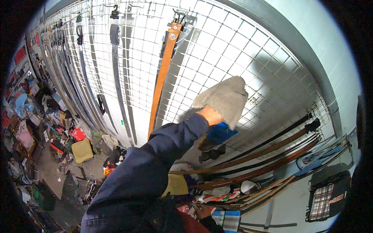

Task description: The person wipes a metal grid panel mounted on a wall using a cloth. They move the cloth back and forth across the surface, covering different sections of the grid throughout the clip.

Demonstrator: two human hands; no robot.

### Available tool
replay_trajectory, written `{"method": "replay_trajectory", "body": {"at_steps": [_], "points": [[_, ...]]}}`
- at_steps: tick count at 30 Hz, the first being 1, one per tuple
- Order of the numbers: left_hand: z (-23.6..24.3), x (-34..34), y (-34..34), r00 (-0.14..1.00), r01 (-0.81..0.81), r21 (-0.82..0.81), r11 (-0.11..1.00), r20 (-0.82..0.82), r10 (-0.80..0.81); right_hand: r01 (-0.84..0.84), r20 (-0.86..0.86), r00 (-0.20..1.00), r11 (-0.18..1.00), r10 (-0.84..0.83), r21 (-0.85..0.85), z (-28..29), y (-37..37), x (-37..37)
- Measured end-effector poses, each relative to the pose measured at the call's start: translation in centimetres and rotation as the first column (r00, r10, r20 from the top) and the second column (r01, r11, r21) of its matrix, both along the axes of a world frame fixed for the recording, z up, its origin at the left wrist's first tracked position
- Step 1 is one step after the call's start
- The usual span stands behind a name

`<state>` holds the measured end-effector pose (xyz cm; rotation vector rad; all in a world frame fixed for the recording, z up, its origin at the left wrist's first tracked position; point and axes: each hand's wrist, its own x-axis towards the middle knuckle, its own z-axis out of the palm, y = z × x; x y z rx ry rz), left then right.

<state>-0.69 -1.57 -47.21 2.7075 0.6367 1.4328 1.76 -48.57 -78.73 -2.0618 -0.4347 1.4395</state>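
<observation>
My left hand reaches up in a dark blue sleeve to the white wire grid on the wall. A grey cloth covers its fingers, and the hand appears closed on it, over the grid. Just below the cloth is a blue item whose kind I cannot make out. An orange-tan leather belt hangs from a hook left of the hand. My right hand is low in the view, small and dark, its fingers curled; what they hold, if anything, is unclear.
More belts hang along the grid to the left, and brown and black ones at lower right. Mixed goods, a yellow chair and a blue fan crowd the floor at left. A plaid bag hangs at far right.
</observation>
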Motion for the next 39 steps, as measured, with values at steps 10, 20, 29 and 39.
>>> {"method": "replay_trajectory", "body": {"at_steps": [10,20,29,39], "points": [[-2.5,0.6,5.3,0.994,-0.091,0.035,0.995,-0.057,0.093,-0.113,0.436,0.894,0.994,0.108,-0.015,4.0,-2.0,-1.9],[8.3,-8.0,4.5,0.984,0.119,0.496,0.86,-0.176,-0.034,-0.106,0.447,0.885,0.991,0.134,-0.086,1.9,-3.3,-0.5],[4.0,-6.7,2.8,0.999,-0.002,0.301,0.954,0.043,-0.012,0.045,0.236,0.971,0.993,-0.019,-0.106,3.7,-2.4,-1.7],[5.5,-6.9,2.0,1.0,0.0,0.178,0.984,0.029,-0.005,-0.036,0.115,0.992,0.991,0.051,-0.125,3.0,-3.8,0.2]]}}
